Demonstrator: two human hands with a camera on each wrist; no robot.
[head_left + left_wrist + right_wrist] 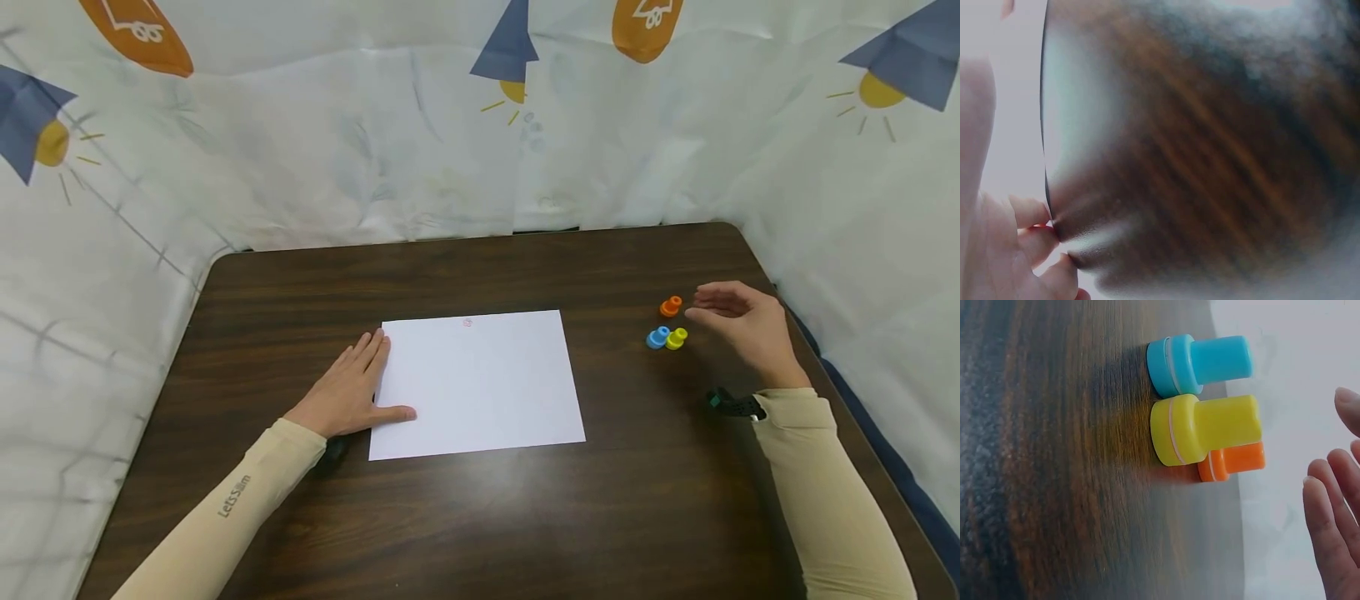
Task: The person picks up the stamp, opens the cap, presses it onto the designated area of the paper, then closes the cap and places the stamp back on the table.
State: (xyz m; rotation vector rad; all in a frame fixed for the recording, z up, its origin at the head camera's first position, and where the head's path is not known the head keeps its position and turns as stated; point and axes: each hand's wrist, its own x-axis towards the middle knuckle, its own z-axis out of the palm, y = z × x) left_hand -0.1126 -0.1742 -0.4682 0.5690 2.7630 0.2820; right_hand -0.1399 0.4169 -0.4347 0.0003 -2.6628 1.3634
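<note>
My left hand (347,390) lies flat with its fingers along the left edge of a white sheet of paper (487,383), the thumb stretched over the sheet. A small red mark (468,322) shows near the paper's top edge. On the right, my right hand (742,325) is held just beside three small stamps, fingers relaxed and holding nothing. The blue stamp (1197,362) and the yellow stamp (1204,429) stand side by side. A little farther back is the orange stamp (671,306). All three have their round knobs upward.
The dark wooden table (465,525) carries the paper and stamps. White fabric with printed lamps (510,50) rises behind the table and along both sides. A black wrist strap (735,404) shows by the right cuff.
</note>
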